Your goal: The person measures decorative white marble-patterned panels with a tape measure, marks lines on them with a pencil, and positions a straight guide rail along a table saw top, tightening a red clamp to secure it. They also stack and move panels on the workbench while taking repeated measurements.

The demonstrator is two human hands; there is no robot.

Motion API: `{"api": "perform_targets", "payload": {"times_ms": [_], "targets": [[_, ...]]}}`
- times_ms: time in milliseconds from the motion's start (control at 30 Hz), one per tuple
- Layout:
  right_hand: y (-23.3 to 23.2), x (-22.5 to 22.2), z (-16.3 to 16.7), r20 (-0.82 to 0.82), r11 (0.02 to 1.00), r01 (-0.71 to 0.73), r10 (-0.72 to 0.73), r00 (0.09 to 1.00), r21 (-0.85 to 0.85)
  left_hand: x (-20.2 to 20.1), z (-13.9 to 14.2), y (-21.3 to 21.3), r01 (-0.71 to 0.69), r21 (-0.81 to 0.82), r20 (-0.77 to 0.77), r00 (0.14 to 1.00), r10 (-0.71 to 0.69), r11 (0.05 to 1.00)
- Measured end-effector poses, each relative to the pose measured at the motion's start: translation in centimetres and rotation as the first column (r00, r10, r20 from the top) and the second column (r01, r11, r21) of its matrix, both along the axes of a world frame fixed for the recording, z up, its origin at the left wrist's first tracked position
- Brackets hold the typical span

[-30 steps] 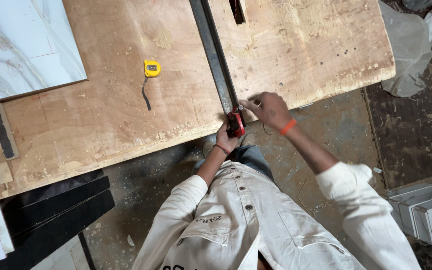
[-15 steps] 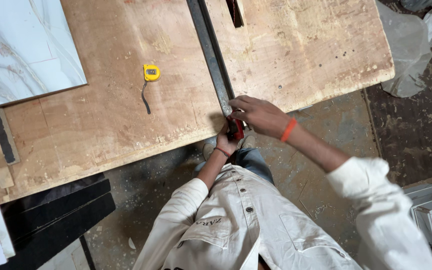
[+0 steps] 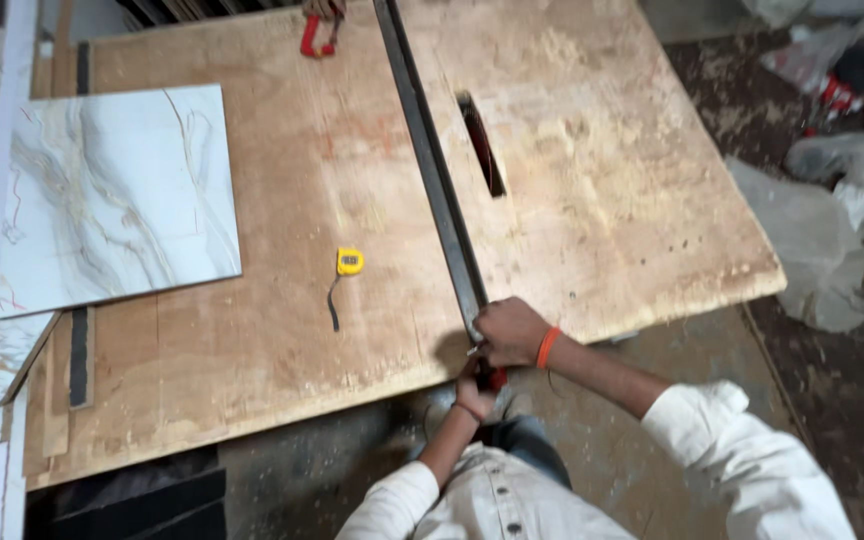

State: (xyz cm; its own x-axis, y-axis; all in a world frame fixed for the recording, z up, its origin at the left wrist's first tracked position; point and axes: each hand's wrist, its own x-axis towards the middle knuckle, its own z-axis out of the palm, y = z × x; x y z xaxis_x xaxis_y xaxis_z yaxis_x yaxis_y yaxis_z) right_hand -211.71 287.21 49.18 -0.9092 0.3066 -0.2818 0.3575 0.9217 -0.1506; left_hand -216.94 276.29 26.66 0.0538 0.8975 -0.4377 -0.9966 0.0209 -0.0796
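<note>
A broad table (image 3: 252,330) topped with worn, blotchy tan plywood fills the view, its surface scuffed and dusty. A long, flat, dark metal bar (image 3: 432,170) runs across it from 12 o'clock down to the near edge at 6 o'clock. At that near end the right hand (image 3: 510,330), with an orange band at the wrist, lies clenched over the bar's tip, fingers curled around it. Just below, the left hand (image 3: 474,385) reaches up from under the table edge and grips a small red clamp (image 3: 497,378) pressed against the bar's end; only a sliver of the clamp shows. A narrow dark slot (image 3: 482,145) is cut into the plywood just to the right of the bar. At 9 o'clock from the hands sits a small yellow tape measure (image 3: 350,262) with a dark strap trailing. Farther at 10 o'clock rests a glossy square white marble-veined tile (image 3: 117,195). A second red clamp (image 3: 314,35) holds the bar's far end at 12 o'clock. Crumpled grey plastic sheeting (image 3: 822,230) lies on the gritty floor at 3 o'clock.
</note>
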Motion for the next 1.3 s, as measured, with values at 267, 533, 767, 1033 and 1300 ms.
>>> {"api": "perform_targets", "payload": {"times_ms": [267,533,767,1033,1300], "targets": [[1.1,-3.5,-3.7,-0.207,0.769,-0.204,0.095,0.974,-0.606,2.9,-1.1,1.5,-0.235,-0.260,-0.212,0.960,0.182,0.936],[-0.3,-1.7,-6.2,-0.038,0.120,0.173,-0.908,0.418,-0.978,3.2,-1.2,2.2,-0.299,-0.301,-0.173,0.951,0.257,0.905],[2.5,-1.9,-5.4,0.142,-0.153,0.066,-0.564,0.813,-0.986,3.1,-1.1,2.1,-0.379,-0.253,-0.271,0.911,0.311,0.890],[-1.2,-1.9,-7.7,0.148,-0.132,-0.142,-0.983,-0.108,-0.981,3.1,-1.8,2.0,-0.264,-0.288,-0.282,0.942,0.182,0.920],[1.1,3.9,-6.0,-0.842,0.989,0.037,-0.141,0.521,-0.143,2.4,-0.9,2.3,-0.308,-0.162,-0.091,0.951,0.296,0.938]]}}
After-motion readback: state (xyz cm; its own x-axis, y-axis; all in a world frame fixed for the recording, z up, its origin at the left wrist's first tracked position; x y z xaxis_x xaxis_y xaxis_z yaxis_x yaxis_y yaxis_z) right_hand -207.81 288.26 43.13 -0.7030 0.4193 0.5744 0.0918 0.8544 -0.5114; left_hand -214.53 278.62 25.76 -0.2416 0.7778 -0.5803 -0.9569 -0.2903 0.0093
